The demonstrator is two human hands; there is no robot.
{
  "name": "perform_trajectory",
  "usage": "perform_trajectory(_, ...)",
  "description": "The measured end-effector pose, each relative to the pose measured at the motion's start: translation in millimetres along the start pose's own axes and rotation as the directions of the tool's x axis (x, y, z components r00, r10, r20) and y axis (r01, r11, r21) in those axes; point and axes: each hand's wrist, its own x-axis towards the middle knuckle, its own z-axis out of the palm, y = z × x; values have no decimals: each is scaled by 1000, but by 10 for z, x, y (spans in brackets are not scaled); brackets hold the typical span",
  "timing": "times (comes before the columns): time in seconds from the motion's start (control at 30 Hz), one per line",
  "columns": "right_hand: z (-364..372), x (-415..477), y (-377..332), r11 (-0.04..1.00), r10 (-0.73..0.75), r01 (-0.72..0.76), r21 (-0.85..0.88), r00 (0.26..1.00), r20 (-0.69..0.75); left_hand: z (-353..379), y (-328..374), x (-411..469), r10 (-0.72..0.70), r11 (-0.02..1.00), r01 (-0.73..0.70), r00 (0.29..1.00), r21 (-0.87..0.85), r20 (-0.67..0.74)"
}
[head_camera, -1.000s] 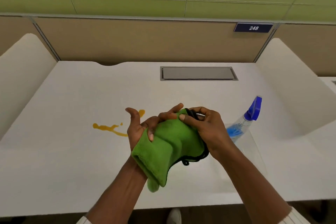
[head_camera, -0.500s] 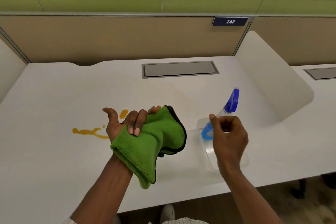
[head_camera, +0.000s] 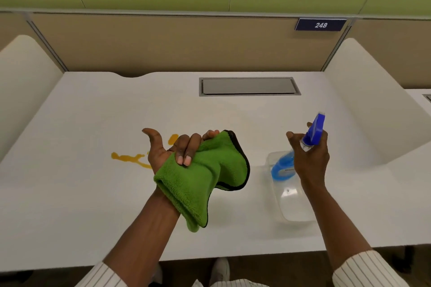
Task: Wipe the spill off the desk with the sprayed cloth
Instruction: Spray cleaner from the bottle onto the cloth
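**Bottle in hand, cloth not yet wetted**

My left hand [head_camera: 172,154] is palm up above the desk [head_camera: 81,205], fingers curled over the green cloth [head_camera: 205,175]. Cloth is folded thick and drapes down past my wrist, clear of the desk surface. Thumb stands free, off the fabric.

My right hand [head_camera: 310,158] is wrapped round the neck of the spray bottle [head_camera: 289,184], just under the blue nozzle head [head_camera: 316,128]. Whether a finger sits on the trigger I cannot tell; the hand hides it. Bottle base looks close to the desk, lifted or not is unclear.

The spill [head_camera: 130,158], an orange-yellow streak with a separate blob, lies on the desk behind and left of my left hand, untouched.

Step in hand, as I read it: spray the cloth.

- Bring the nozzle round to face the cloth; right now it seems to point away, toward the far partition [head_camera: 163,42].
- Aim at the broad top fold, not my fingers.
- Hold the cloth flat and steady, near the nozzle, so mist lands on fabric.
- A few squeezes only; damp, not dripping.
- Then set the bottle down well right of the spill.
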Motion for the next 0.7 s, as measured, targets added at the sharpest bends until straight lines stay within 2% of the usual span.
perform_trajectory(0.2,7,20,-33,995,-74,75,66,997,-19,-74,91,-5,20,1000,-20,1000,-5,-18)
perform_trajectory(0.37,-220,-61,-412,956,-291,291,36,956,16,-125,201,37,46,998,-47,998,-34,-40)
perform_trajectory(0.43,-276,-163,-651,923,-385,382,42,919,81,-141,256,59,64,997,-67,997,-48,-49)
perform_trajectory(0.53,-239,-403,-1009,882,-470,459,103,846,253,-177,344,81,79,995,-82,996,-56,-50)
perform_trajectory(0.6,-150,-580,-1181,872,-489,449,193,785,380,-222,392,88,83,994,-86,996,-71,-46)
perform_trajectory(0.7,39,-830,-1307,899,-438,337,281,728,527,-286,442,88,74,994,-76,997,-75,-32)
